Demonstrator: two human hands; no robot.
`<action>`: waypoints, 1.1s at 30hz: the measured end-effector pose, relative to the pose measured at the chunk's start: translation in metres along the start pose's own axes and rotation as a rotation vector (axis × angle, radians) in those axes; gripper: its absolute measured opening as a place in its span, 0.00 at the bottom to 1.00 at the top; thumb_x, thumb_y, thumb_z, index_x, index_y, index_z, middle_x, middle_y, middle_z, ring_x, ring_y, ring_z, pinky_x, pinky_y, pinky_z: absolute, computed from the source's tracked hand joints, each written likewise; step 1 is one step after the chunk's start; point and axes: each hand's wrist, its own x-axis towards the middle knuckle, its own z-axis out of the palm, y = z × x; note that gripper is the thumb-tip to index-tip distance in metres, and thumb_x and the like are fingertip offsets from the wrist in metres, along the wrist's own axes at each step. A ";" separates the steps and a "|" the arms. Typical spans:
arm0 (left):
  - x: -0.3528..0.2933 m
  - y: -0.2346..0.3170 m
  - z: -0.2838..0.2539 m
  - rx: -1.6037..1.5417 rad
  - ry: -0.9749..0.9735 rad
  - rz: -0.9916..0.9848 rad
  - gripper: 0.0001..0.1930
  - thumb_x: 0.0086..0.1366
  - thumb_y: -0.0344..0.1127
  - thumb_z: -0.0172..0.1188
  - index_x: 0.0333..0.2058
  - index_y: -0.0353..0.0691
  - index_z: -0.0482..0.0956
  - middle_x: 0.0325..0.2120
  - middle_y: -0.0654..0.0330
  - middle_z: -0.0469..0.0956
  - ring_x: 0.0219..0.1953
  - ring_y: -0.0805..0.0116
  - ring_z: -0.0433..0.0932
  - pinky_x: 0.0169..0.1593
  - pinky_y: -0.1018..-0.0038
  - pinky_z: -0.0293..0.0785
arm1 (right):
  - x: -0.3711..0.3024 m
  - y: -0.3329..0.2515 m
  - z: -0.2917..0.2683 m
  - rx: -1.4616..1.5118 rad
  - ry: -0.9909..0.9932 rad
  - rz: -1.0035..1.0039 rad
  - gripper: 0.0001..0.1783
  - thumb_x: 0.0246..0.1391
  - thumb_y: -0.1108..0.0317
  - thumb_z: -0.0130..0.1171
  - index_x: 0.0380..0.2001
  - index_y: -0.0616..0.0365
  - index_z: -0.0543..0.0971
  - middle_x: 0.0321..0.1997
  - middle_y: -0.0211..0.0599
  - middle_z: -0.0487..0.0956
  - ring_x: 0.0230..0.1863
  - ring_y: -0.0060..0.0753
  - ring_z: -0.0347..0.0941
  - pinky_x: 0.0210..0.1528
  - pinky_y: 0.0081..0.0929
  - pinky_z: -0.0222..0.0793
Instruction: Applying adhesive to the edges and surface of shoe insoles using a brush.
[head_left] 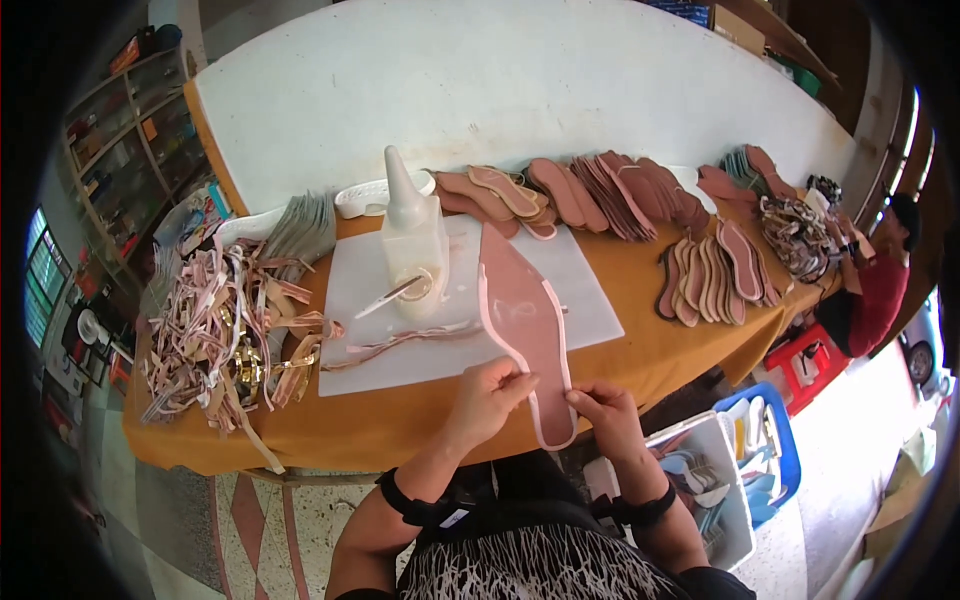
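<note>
Between my two hands I hold up a pink shoe insole (pixel 525 310) with a pale rim, its pointed toe away from me. My left hand (pixel 490 395) pinches its left edge near the heel. On the opposite edge, my right hand (pixel 607 410) grips it with thumb and fingers. Behind the insole lies a white board (pixel 590 300) carrying a cream glue bottle (pixel 412 250) with a cone-shaped top. A brush (pixel 385 297) rests against the bottle's front. Thin pinkish straps (pixel 415 340) lie across the board below it.
A heap of straps (pixel 220 330) covers the table's left end. Stacked insoles (pixel 610 190) line the back, and more (pixel 715 275) lie at right. Beside the orange-covered table (pixel 440 435) stand a white crate (pixel 735 500) and a blue basket (pixel 790 440). Another person (pixel 880 285) sits at far right.
</note>
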 end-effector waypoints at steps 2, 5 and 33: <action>0.009 -0.001 -0.004 0.077 -0.003 0.001 0.13 0.57 0.34 0.56 0.19 0.32 0.67 0.12 0.61 0.67 0.17 0.77 0.65 0.21 0.77 0.60 | 0.007 0.004 0.006 -0.058 -0.023 -0.025 0.07 0.49 0.72 0.57 0.31 0.64 0.77 0.25 0.28 0.76 0.27 0.17 0.69 0.32 0.15 0.64; 0.012 -0.003 -0.002 0.293 0.082 0.111 0.11 0.59 0.33 0.53 0.23 0.33 0.65 0.14 0.52 0.66 0.17 0.63 0.67 0.22 0.71 0.61 | 0.008 0.011 0.018 -0.028 -0.109 0.031 0.07 0.49 0.70 0.58 0.29 0.63 0.77 0.23 0.26 0.74 0.24 0.15 0.66 0.28 0.14 0.62; 0.017 -0.033 -0.025 0.253 0.163 0.137 0.08 0.58 0.34 0.55 0.30 0.34 0.72 0.18 0.56 0.71 0.19 0.67 0.69 0.24 0.73 0.64 | 0.078 0.007 0.018 -0.005 0.155 -0.036 0.09 0.52 0.68 0.55 0.28 0.66 0.76 0.21 0.26 0.73 0.24 0.16 0.65 0.28 0.14 0.61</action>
